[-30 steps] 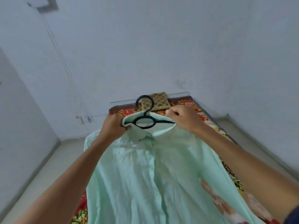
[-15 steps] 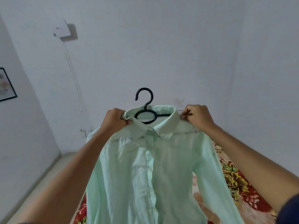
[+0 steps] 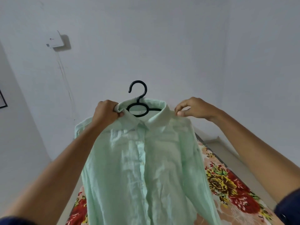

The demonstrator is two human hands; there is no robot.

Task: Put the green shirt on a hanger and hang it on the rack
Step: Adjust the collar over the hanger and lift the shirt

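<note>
I hold the pale green shirt [image 3: 146, 168] up in front of me, buttoned front facing me, on a black plastic hanger [image 3: 138, 101]. The hanger's hook sticks up out of the collar and its arms are hidden inside the shoulders. My left hand [image 3: 105, 114] grips the left side of the collar and the shoulder. My right hand [image 3: 193, 109] has curled fingertips pinching the fabric at the right shoulder seam. The sleeves hang down at both sides. No rack is in view.
A bed with a red and yellow floral sheet [image 3: 227, 189] lies below and to the right of the shirt. White walls stand behind, with a small white box [image 3: 55, 41] and a wire on the left wall. A picture frame edge [image 3: 2, 99] shows far left.
The shirt and hanger have risen higher against the wall. My right hand has slid outward from the collar to the right shoulder seam and loosened to a fingertip hold.
</note>
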